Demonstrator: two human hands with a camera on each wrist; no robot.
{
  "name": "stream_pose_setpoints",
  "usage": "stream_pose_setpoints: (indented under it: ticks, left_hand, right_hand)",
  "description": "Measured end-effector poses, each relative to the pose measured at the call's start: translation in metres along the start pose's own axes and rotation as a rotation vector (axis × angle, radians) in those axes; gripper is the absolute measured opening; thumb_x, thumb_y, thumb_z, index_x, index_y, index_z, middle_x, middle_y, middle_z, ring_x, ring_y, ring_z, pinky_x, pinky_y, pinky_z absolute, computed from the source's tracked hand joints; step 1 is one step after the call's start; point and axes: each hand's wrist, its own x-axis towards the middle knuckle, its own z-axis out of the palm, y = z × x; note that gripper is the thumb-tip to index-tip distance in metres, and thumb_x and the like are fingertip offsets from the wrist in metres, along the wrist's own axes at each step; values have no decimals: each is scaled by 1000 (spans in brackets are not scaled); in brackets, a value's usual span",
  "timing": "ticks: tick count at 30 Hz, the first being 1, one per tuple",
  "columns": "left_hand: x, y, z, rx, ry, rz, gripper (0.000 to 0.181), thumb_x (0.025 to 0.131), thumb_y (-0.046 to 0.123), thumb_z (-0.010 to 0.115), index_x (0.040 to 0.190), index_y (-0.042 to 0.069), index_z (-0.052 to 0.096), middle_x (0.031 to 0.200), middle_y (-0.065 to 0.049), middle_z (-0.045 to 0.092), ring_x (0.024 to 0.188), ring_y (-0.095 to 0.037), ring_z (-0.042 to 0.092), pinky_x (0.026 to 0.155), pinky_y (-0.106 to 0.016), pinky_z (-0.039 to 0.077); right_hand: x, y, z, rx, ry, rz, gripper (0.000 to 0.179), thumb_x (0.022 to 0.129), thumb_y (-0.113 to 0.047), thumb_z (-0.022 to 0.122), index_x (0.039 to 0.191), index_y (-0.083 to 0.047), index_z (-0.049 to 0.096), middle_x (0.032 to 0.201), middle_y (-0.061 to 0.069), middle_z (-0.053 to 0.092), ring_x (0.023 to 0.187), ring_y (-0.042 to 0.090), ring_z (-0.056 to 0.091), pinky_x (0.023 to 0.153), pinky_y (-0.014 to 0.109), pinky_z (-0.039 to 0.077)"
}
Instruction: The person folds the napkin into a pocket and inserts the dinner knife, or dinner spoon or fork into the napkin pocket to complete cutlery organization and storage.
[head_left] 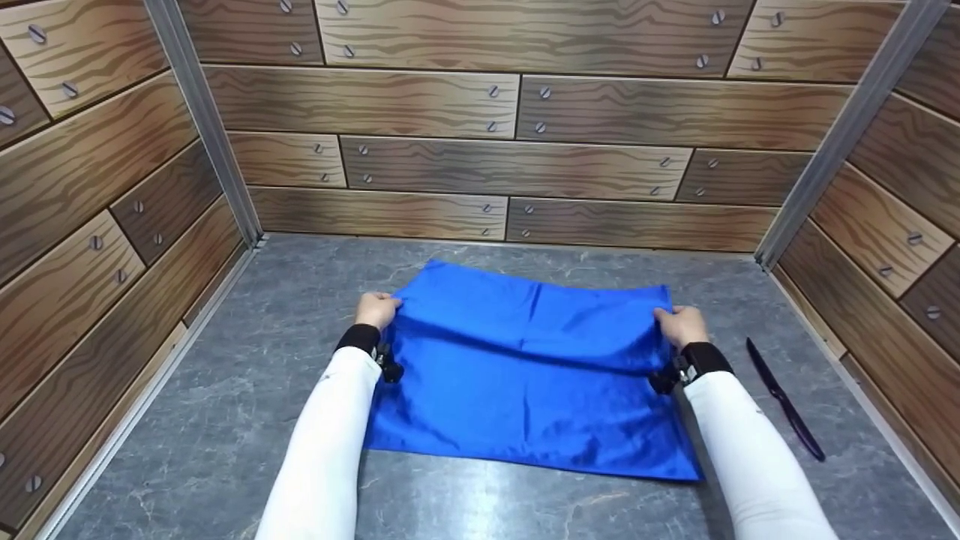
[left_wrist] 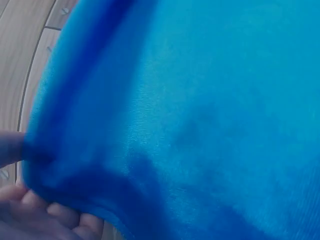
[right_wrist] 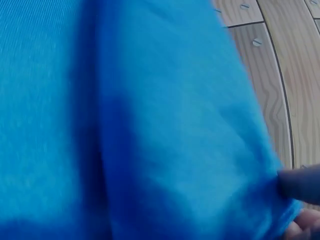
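Observation:
A blue cloth (head_left: pixel 465 397) with visible crease lines is spread over the grey tabletop, its far part raised and sagging in a fold between both hands. At its left edge my left hand (head_left: pixel 377 310) pinches the fabric; in the left wrist view the thumb and curled fingers of that hand (left_wrist: pixel 45 215) hold the cloth's edge. On the opposite side my right hand (head_left: pixel 682 325) pinches the right edge. The right wrist view shows the thumb of the right hand (right_wrist: pixel 302 192) pressing the cloth (right_wrist: pixel 200 125) against the fingers.
A dark knife (head_left: pixel 784 397) lies on the grey tabletop (head_left: pixel 225 390), to the right of the right forearm. Wood-patterned panels (head_left: pixel 420 165) wall the back and both sides, with metal strips (head_left: pixel 217 142) at the corners.

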Motion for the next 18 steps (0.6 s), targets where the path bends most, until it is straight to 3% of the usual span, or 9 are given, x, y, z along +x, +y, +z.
stream_pose_setpoints:
  ticks: [3,6,7,9,11,13,16,17,18]
  left_hand:
    - [3,-1,-1,10,10,25,33,102,14,69,118,-9,86,130,-28,84,115,-35,76,101,-42,62]
    - [1,1,1,33,13,39,38,109,23,68,125,-6,86,137,-27,83,125,-39,77,110,-44,62]
    - [0,2,1,36,18,43,40,112,27,69,128,-5,86,140,-27,82,129,-40,77,113,-45,61]
    - [0,3,3,24,39,47,42,114,33,72,133,-3,85,144,-26,81,135,-41,76,118,-47,60]
    - [2,3,3,-3,65,52,40,112,32,72,131,-1,86,143,-25,82,134,-41,75,117,-48,60]
    - [6,0,-3,-16,73,65,39,109,32,71,127,1,87,138,-24,83,126,-37,75,111,-46,60]
    - [-1,-2,-25,33,1,75,30,102,32,71,110,11,91,117,-11,86,107,-22,71,96,-34,57]
    - [-7,-2,-36,75,-61,79,26,99,33,71,100,14,89,104,-5,85,95,-17,71,86,-30,57]
    - [-22,4,-48,114,-133,69,22,98,31,71,92,16,85,92,0,81,84,-13,66,78,-27,53]
  right_hand:
    - [-18,-14,-2,34,-2,6,62,117,-35,57,157,12,64,163,35,64,145,41,63,118,44,55]
    - [-31,-24,-3,37,12,-18,59,117,-31,59,159,10,63,165,33,64,150,40,64,123,45,56]
    - [-32,-24,-3,70,12,-28,56,117,-29,60,155,12,66,158,32,70,144,39,66,119,44,57]
    - [-24,-18,0,139,39,-23,48,118,-29,59,129,16,74,123,26,81,118,32,72,100,37,59]
    - [-10,-7,-1,210,46,-27,43,119,-31,61,98,4,73,88,10,71,92,26,64,81,32,53]
    - [6,7,-2,251,54,-40,44,119,-34,61,81,-12,64,74,-4,54,80,19,52,73,31,44]
    - [17,25,-7,215,17,-76,44,120,-37,59,80,-18,64,77,-6,54,83,17,52,76,31,45]
    - [15,28,-10,192,-12,-86,44,120,-37,59,81,-17,62,79,-5,53,84,18,51,77,32,45]
    - [10,29,-12,164,-41,-96,43,120,-38,59,82,-17,61,80,-5,52,85,19,51,78,32,45]
